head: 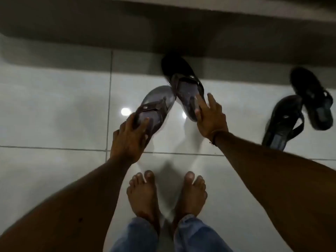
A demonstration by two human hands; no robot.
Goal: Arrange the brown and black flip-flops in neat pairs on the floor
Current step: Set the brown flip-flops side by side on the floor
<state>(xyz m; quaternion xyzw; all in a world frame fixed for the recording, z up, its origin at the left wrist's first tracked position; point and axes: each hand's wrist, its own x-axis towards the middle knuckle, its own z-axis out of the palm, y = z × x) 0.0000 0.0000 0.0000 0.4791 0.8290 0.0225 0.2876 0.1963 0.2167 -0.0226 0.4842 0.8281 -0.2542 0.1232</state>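
Note:
Two brown flip-flops lie splayed on the white tiled floor in front of me, toes nearly touching. My left hand [130, 137] grips the heel of the left brown flip-flop [156, 104], fingers curled over its edge. My right hand [211, 117] lies with spread fingers on the heel end of the right brown flip-flop [183, 84], pressing it rather than clearly gripping. Two black flip-flops sit at the far right, one [283, 122] angled toward me and the other [311, 95] partly overlapping it.
My bare feet [167, 193] stand just behind the brown pair. A dark step or wall base [163, 33] runs across the top, close behind the right brown flip-flop. White tiles [54, 106] stretch to the left.

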